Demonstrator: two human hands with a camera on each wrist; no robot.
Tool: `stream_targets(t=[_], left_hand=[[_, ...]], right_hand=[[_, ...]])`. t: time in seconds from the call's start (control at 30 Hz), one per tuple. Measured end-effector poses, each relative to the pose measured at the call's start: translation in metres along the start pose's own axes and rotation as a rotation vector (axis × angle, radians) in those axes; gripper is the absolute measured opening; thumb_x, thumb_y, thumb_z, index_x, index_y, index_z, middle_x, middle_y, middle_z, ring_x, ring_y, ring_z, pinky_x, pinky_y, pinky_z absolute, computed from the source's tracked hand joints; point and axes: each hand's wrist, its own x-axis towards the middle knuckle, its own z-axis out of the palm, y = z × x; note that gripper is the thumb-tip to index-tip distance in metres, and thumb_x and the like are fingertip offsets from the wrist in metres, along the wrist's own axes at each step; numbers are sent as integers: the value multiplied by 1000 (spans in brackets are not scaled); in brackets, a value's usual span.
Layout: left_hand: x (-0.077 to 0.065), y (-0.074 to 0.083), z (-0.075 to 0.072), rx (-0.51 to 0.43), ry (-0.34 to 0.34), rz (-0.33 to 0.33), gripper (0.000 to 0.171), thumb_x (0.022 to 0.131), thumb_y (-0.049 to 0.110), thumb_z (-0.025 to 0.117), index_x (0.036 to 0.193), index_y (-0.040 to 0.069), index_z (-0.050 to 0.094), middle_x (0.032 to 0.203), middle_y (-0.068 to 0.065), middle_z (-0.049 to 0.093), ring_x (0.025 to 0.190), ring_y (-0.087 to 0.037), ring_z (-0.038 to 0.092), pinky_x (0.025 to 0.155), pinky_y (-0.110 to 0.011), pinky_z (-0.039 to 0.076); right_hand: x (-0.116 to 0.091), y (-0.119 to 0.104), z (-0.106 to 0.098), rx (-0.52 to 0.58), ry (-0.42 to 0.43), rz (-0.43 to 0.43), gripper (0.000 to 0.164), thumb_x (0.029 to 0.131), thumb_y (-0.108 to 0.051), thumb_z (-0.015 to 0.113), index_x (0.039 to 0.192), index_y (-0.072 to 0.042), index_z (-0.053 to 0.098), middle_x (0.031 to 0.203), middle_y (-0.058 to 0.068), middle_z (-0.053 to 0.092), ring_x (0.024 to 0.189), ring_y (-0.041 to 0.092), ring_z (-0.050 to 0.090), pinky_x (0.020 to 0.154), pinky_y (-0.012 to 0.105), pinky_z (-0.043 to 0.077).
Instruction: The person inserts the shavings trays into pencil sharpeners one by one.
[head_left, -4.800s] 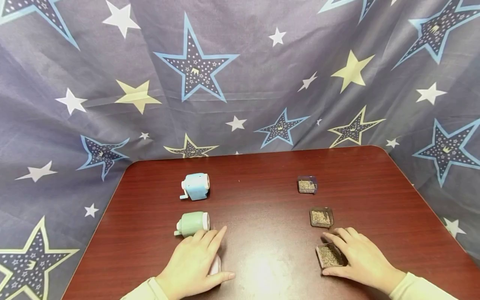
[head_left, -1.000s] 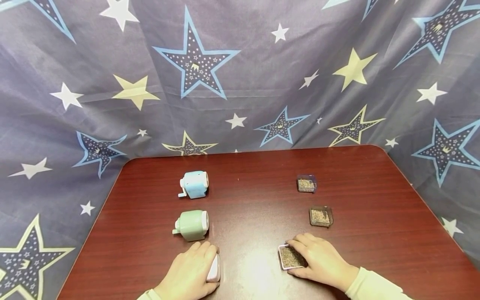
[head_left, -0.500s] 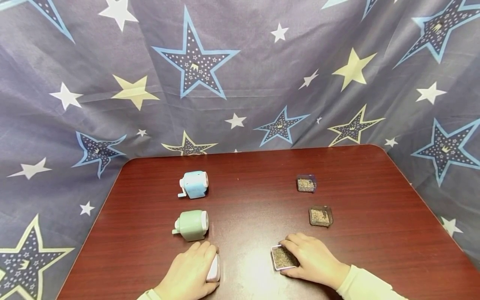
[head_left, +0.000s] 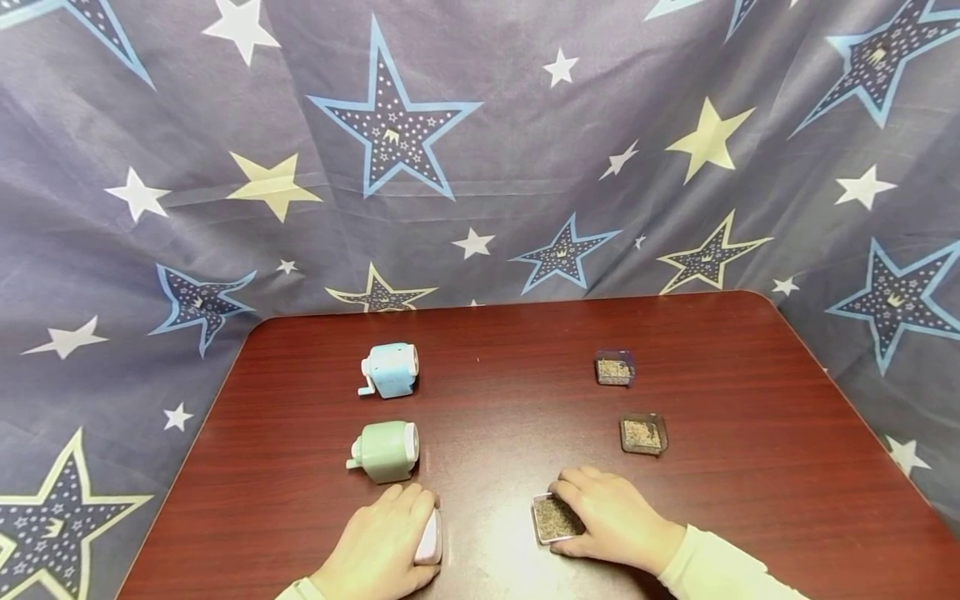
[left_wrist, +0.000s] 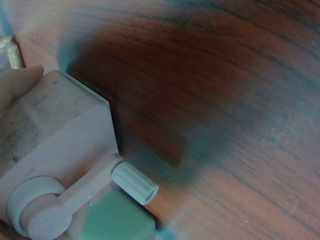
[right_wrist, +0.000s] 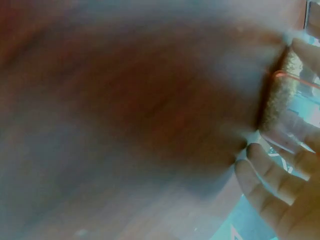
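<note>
My left hand grips a pink crank pencil sharpener on the table, its body mostly hidden under the palm. In the left wrist view, the sharpener's crank and white knob show beside the green sharpener. To the right, my right hand holds a clear shavings drawer between thumb and fingers. Brown shavings fill it, and a gap separates it from the pink sharpener. The drawer's side shows blurred in the right wrist view.
Behind the left hand stand the green sharpener and a blue sharpener. Two more drawers with shavings, a dark one and a bluish one, lie at the right. A star-patterned cloth hangs behind the red-brown table.
My right hand has taken hold of the nearest shavings drawer and slid it left toward the pink sharpener. My left hand has closed round that sharpener and stayed there over the last second.
</note>
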Motion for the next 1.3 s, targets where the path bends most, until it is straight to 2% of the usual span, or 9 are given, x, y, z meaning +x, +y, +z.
stream_targets(t=[0.4, 0.7, 1.3], left_hand=[[-1, 0, 0, 3, -3, -2, 57, 52, 36, 85, 94, 11, 55, 86, 2, 51, 80, -19, 52, 54, -37, 47], [0, 0, 1, -4, 20, 3, 58, 50, 35, 85, 94, 11, 54, 86, 2, 50, 79, -19, 51, 52, -36, 45], [0, 1, -1, 2, 9, -2, 59, 51, 35, 85, 96, 11, 56, 87, 2, 52, 80, -19, 52, 53, -36, 46]], right_hand=[[11, -9, -1, -5, -101, 19, 61, 75, -56, 74, 109, -7, 70, 106, 3, 64, 92, 20, 62, 73, 40, 56], [16, -14, 1, 0, -99, 16, 60, 74, -57, 74, 108, -8, 69, 103, 2, 62, 90, 17, 59, 70, 38, 55], [31, -26, 4, 38, -130, 34, 55, 73, -55, 75, 106, -11, 68, 99, -2, 60, 88, 14, 57, 70, 36, 54]])
